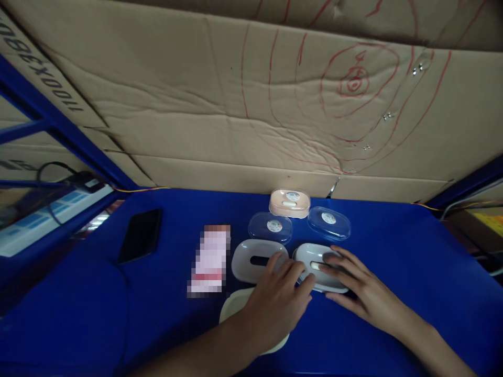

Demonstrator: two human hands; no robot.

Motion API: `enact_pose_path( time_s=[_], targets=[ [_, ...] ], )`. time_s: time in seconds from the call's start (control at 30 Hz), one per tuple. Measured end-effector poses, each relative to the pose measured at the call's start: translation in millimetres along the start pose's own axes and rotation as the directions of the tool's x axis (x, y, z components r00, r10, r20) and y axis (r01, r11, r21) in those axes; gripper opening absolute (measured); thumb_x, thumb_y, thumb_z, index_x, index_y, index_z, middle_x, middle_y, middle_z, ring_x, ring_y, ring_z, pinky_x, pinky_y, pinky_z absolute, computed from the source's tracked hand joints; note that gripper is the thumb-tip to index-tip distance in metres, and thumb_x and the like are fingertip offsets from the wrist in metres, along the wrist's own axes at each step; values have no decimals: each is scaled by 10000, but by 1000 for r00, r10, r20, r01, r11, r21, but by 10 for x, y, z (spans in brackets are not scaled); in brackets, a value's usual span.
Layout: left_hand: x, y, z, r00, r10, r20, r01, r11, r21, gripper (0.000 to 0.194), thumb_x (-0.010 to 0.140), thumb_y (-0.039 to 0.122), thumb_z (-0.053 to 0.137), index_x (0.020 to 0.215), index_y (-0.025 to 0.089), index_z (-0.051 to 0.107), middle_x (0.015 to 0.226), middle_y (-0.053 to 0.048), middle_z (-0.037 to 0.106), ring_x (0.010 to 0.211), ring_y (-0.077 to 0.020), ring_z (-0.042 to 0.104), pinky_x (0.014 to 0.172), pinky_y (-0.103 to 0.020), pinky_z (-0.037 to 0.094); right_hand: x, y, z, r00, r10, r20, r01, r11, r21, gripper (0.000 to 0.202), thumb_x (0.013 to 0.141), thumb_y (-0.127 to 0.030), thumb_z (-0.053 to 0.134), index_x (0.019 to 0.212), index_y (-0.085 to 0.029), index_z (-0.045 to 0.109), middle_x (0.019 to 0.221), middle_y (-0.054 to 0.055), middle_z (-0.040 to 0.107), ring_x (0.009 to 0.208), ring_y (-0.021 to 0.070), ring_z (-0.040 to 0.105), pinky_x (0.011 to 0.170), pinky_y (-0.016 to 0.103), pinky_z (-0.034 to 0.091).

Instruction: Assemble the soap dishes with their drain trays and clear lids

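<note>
A pale grey soap dish (306, 253) with a slotted middle stands on the blue table. My right hand (363, 288) grips its right end, fingers over the far side and top, thumb along the near edge. My left hand (281, 293) is palm down with bent fingers apart, at the gap between that dish and another whitish soap dish (241, 261) with a dark oval opening. Its fingertips partly cover the ends of both; whether they touch is unclear. Under my left forearm lies a cream dish (236, 303), largely hidden.
Behind the dishes lie two clear lids, a left lid (261, 228) and a right lid (338, 225), with round stickers. A pink lidded soap dish (288, 209) stands at the back. Left are a blurred-out pink packet (212, 256), a black phone (140, 235) and a power strip (51, 220). Cardboard (176, 104) walls the rear.
</note>
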State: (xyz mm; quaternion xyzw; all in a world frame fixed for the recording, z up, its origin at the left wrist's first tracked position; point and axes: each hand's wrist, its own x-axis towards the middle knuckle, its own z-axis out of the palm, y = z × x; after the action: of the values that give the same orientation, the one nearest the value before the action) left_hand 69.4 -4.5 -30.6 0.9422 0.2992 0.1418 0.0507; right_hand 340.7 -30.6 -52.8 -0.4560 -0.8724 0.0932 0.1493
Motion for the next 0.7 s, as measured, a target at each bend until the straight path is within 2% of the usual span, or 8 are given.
enact_pose_path(
  time_s=[0.2,0.33,0.4,0.5,0.6,0.7],
  targets=[
    [-82,97,3,985,103,-136,-96,994,56,248,986,166,525,1222,192,598,1151,-66,642,1074,-241,610,1097,-461,374,10,2,-174,1000,4,27,-6,996,94,491,1016,-360,599,1500,-355,518,1464,59,577,1382,282,546,1109,463,540],
    [-99,133,-14,975,176,-134,-160,980,122,262,1001,164,507,1242,169,608,1222,-76,653,1110,-241,588,1098,-456,346,46,151,-247,996,63,-63,-56,993,105,455,1042,-343,543,1496,-359,514,1460,60,574,1378,283,538,1125,490,508],
    [-108,132,14,979,186,-83,-173,975,140,254,1022,210,496,1240,158,615,1205,-85,670,1110,-251,587,1077,-477,354,98,249,-211,991,67,-119,-59,996,71,451,1044,-343,541,1494,-363,514,1477,63,558,1392,293,517,1138,530,477],
    [-143,134,109,963,268,-21,-263,956,126,204,1009,187,509,1153,142,647,989,-54,684,946,-225,603,1014,-483,383,191,353,-101,992,19,-123,-18,1000,8,456,1032,-340,571,1484,-364,525,1474,66,565,1406,300,497,1129,561,457],
    [-185,168,230,930,359,-75,-350,930,113,153,987,157,522,1036,142,666,851,-18,640,784,-186,574,920,-464,411,237,374,0,996,-15,-91,13,1000,-20,471,1026,-331,579,1491,-362,514,1481,66,570,1420,297,487,1132,581,434],
    [-231,241,321,909,382,-165,-363,922,131,149,985,180,530,965,163,677,821,-13,642,754,-175,565,901,-448,422,212,340,31,998,-16,-63,12,998,-68,497,1029,-348,574,1514,-389,474,1496,53,570,1423,296,493,1167,644,351]
  ],
)
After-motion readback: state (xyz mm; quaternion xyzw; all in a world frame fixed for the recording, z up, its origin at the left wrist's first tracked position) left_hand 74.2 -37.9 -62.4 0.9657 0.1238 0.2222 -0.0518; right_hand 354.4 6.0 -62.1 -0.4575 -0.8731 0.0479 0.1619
